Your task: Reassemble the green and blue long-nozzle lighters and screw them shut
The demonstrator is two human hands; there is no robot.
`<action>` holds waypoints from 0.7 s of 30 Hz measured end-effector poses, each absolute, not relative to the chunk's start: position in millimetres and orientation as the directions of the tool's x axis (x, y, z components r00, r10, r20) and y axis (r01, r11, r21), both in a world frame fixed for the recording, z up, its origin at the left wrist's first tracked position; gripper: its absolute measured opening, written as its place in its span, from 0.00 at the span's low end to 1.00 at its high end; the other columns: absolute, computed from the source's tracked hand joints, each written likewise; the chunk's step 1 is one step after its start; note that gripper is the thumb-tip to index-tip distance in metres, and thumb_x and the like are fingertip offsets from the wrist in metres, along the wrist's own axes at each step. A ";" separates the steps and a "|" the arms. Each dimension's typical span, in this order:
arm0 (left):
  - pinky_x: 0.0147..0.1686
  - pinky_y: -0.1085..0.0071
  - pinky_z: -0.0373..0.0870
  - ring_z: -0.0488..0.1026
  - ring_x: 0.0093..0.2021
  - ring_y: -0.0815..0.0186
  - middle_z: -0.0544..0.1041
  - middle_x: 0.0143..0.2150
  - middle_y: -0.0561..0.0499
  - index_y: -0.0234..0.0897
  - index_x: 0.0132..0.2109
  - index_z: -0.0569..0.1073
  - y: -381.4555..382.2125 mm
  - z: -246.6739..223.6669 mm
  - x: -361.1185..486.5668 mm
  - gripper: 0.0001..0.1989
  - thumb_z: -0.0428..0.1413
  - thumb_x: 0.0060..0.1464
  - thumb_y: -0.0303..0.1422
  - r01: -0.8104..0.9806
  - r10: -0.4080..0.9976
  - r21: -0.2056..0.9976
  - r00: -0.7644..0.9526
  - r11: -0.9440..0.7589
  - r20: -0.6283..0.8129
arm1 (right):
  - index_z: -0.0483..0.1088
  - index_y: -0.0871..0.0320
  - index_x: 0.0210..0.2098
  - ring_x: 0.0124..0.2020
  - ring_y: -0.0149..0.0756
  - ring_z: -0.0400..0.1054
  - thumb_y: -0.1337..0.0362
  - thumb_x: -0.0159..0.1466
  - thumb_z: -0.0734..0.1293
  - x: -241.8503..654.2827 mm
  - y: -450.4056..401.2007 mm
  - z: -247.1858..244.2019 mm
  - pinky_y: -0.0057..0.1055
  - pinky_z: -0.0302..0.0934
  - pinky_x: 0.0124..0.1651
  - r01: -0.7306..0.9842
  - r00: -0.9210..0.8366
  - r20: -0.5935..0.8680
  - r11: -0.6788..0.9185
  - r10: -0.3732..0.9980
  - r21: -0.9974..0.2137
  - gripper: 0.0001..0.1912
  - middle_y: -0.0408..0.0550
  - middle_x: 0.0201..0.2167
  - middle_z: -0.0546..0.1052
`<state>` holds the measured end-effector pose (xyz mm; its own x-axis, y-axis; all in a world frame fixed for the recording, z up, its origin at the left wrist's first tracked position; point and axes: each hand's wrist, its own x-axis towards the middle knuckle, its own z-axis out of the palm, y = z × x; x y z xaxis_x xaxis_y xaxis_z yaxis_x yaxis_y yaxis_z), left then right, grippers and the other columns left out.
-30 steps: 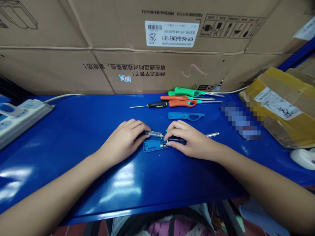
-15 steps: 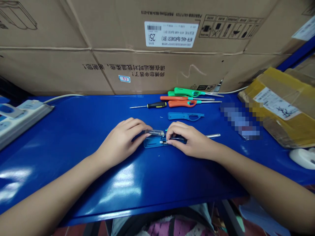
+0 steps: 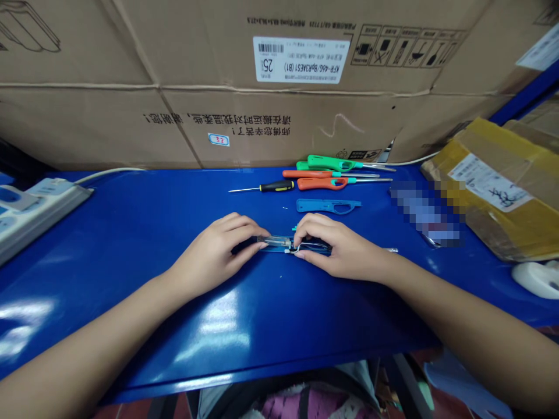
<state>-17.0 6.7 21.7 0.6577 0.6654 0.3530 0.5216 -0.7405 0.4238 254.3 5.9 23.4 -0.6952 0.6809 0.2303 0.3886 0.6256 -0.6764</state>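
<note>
Between thumb and fingers, my left hand (image 3: 220, 250) holds the left end of a clear fuel tank (image 3: 277, 241), which lies over a blue lighter shell. My right hand (image 3: 334, 247) is closed on the lighter's inner parts, with a thin white wire (image 3: 297, 250) at its thumb and fingertips. Most of the shell is hidden by the hands and the tank. A metal tube tip (image 3: 392, 250) shows past my right wrist. Just behind the hands lies a separate blue shell half (image 3: 327, 206).
Green (image 3: 332, 163) and orange lighters (image 3: 323, 183) lie behind, beside a black-and-yellow screwdriver (image 3: 278, 186). A power strip (image 3: 39, 215) is at left; a yellow-taped package (image 3: 502, 192) and white mouse (image 3: 537, 279) are at right. A large cardboard box (image 3: 218, 70) stands at the back.
The clear tank has moved down slightly onto the blue shell, now covering more of it. The shell has shifted up between the hands, and less of the metal tube shows.
</note>
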 end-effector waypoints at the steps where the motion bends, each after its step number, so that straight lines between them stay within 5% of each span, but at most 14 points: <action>1: 0.49 0.65 0.72 0.75 0.46 0.63 0.80 0.45 0.47 0.38 0.51 0.77 6.8 21.5 -17.1 0.09 0.55 0.67 0.32 0.522 0.667 0.428 0.658 -0.738 0.349 | 0.70 0.54 0.43 0.47 0.36 0.67 0.70 0.67 0.68 254.7 5.8 24.4 0.35 0.63 0.52 0.392 -0.696 0.229 0.627 0.681 -0.673 0.06 0.46 0.43 0.73; 8: 0.49 0.63 0.72 0.75 0.46 0.61 0.80 0.46 0.47 0.39 0.52 0.77 8.5 19.8 -17.6 0.10 0.55 0.67 0.33 0.519 0.670 0.441 0.665 -0.732 0.330 | 0.70 0.54 0.45 0.47 0.36 0.67 0.73 0.66 0.66 256.8 5.5 25.5 0.36 0.63 0.51 0.422 -0.691 0.242 0.652 0.681 -0.630 0.11 0.46 0.43 0.74; 14: 0.49 0.62 0.71 0.75 0.46 0.61 0.80 0.46 0.47 0.39 0.51 0.78 8.2 20.5 -17.6 0.10 0.54 0.67 0.33 0.501 0.656 0.457 0.696 -0.735 0.291 | 0.73 0.54 0.40 0.47 0.39 0.69 0.66 0.69 0.67 259.9 10.4 20.5 0.41 0.61 0.53 0.472 -0.718 0.249 0.718 0.649 -0.512 0.02 0.47 0.41 0.76; 21: 0.49 0.63 0.72 0.74 0.46 0.62 0.79 0.46 0.47 0.39 0.51 0.78 8.0 19.7 -17.7 0.10 0.54 0.67 0.32 0.506 0.665 0.476 0.700 -0.720 0.262 | 0.71 0.56 0.36 0.41 0.35 0.69 0.69 0.69 0.65 256.5 11.4 22.3 0.35 0.63 0.48 0.470 -0.624 0.232 0.595 0.746 -0.652 0.05 0.45 0.36 0.76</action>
